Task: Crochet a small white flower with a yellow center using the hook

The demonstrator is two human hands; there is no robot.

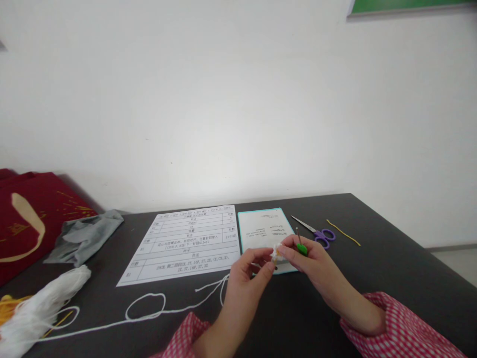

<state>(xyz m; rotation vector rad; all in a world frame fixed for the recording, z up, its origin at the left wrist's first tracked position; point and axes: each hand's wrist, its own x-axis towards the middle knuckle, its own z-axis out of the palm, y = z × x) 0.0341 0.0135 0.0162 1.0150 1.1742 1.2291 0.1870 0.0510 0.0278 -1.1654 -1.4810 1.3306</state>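
Pinching closely, the left fingers [265,273] are apparently steadying the crochet piece [276,252] while the right fingers [293,255] are clasping the green-handled hook [302,249].

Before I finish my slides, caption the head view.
Left hand and right hand hold a white yarn piece, green-handled tool in the right, scissors nearby.

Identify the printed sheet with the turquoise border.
The smaller sheet, between the scissors and the larger sheet: its edge is turquoise, while the larger one has plain white margins.
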